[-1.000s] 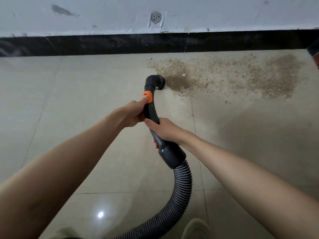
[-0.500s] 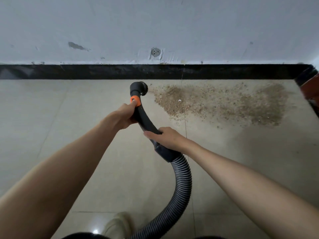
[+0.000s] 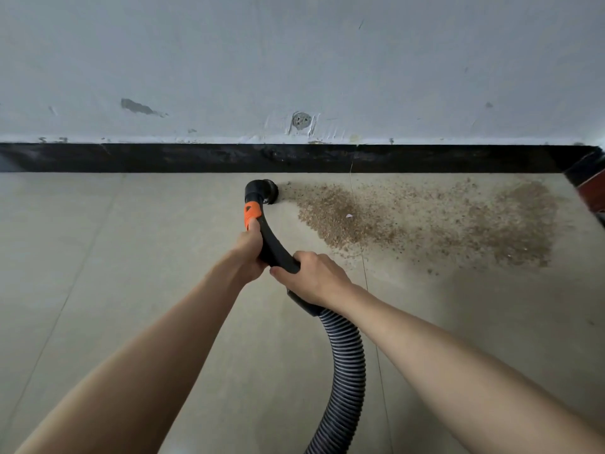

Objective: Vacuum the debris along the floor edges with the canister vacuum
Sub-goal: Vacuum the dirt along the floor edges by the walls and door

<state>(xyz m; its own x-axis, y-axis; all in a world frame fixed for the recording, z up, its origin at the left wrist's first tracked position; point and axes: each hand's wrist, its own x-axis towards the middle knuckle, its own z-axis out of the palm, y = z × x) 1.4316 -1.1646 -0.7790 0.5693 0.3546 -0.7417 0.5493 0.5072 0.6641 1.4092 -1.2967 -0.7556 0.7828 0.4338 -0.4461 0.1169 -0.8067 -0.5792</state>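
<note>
- Head view: my left hand (image 3: 250,253) curls round the black vacuum handle (image 3: 273,247) just below its orange collar (image 3: 252,215).
- My right hand (image 3: 312,278) grips the handle lower down, above the ribbed hose (image 3: 343,371).
- The nozzle (image 3: 263,188) sits on the tile floor (image 3: 131,257), beside the black skirting (image 3: 196,158), touching the debris (image 3: 425,217) patch's left edge.

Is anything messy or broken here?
Yes. Brown crumbs are spilled across the floor by the black baseboard, right of the vacuum nozzle. A tiny white scrap lies among them. The wall also has a chipped patch and a roughly filled round hole.
</note>
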